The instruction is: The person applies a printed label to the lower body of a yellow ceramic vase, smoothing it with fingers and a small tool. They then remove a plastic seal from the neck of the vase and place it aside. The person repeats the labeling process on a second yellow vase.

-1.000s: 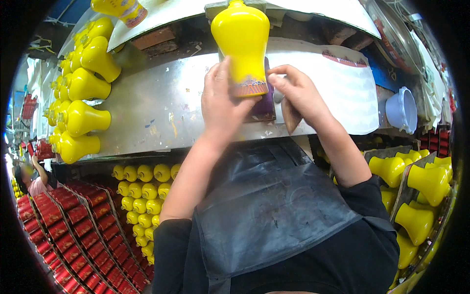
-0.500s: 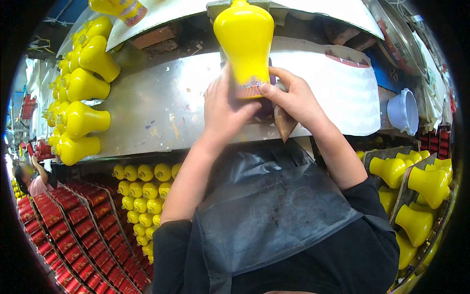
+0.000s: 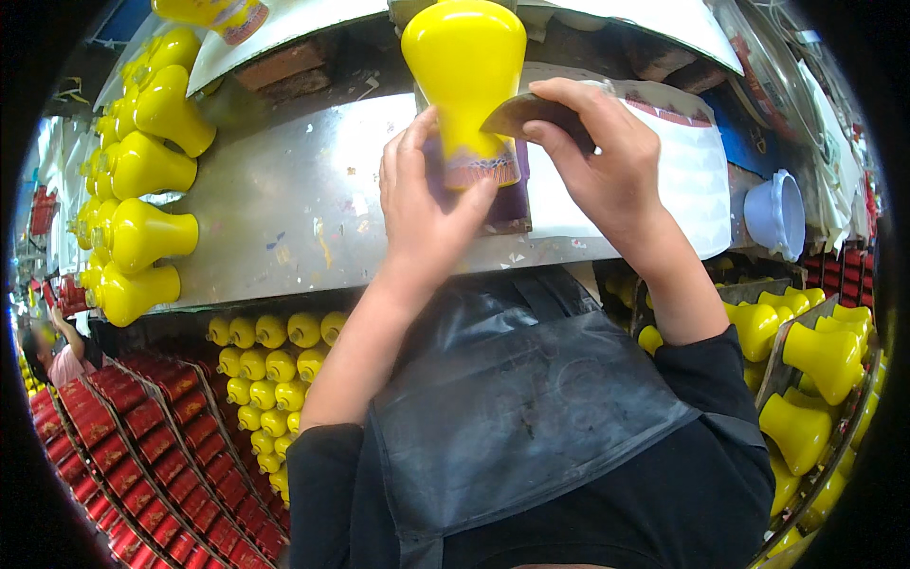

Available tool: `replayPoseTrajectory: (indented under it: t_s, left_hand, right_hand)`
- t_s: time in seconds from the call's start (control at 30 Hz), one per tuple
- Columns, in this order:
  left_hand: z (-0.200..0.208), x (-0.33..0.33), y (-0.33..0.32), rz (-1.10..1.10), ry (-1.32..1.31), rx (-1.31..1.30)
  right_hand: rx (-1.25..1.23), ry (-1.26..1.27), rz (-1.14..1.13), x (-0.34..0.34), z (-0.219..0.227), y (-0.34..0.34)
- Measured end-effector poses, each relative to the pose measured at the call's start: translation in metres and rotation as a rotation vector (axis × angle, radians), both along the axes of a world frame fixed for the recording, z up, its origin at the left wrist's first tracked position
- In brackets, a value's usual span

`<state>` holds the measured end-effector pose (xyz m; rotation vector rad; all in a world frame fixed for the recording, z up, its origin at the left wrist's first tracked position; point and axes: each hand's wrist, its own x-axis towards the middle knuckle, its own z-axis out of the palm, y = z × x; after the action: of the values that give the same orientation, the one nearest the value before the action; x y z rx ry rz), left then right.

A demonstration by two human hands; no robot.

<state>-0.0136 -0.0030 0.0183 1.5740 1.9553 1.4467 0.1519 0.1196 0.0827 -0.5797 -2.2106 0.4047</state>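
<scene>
A glossy yellow bottle lies in front of me with its narrower end toward me. Around that end runs a patterned decal band in blue and reddish tones. My left hand grips the bottle's left side, its thumb by the band. My right hand pinches a thin, dark brown scraper with a curved edge. Its pointed tip is at the bottle's right side, just above the band; whether it touches cannot be made out. Under the bottle a purple support partly shows.
Several yellow bottles are lined up at the bench's left. On the metal bench lies a white sheet, with a lavender bucket beyond. Below stand racked yellow bottles and stacked red cylinders. Another person is far left.
My right hand has lifted off the band and swung the scraper up, its tip now turned toward the bottle. My left hand has moved slightly left and now holds the bottle's side.
</scene>
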Motion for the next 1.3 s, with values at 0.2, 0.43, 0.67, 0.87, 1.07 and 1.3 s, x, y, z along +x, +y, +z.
replayPoseTrajectory:
  t_s: [0.2,0.43,0.67,0.87,1.07,1.3]
  left_hand:
    - [-0.006,0.009,0.007,0.028,-0.274,0.002]
    - [0.001,0.007,0.004,-0.01,0.056,0.054]
    - [0.004,0.003,0.01,0.023,0.203,0.001]
    - [-0.001,-0.007,0.007,-0.096,0.034,-0.017]
    - [0.001,0.007,0.015,0.07,0.267,0.001]
    - [0.001,-0.006,0.009,-0.1,-0.066,0.007]
  right_hand:
    - [0.12,-0.156,0.105,0.002,0.003,-0.006]
    - [-0.022,-0.173,0.072,0.002,0.003,-0.012]
    - [-0.571,-0.049,-0.008,0.015,-0.003,-0.031]
    - [-0.693,0.016,-0.095,0.018,-0.026,-0.029]
    - [-0.618,-0.006,-0.005,0.014,-0.027,-0.051]
    - [-0.797,0.071,-0.017,0.018,-0.033,-0.044]
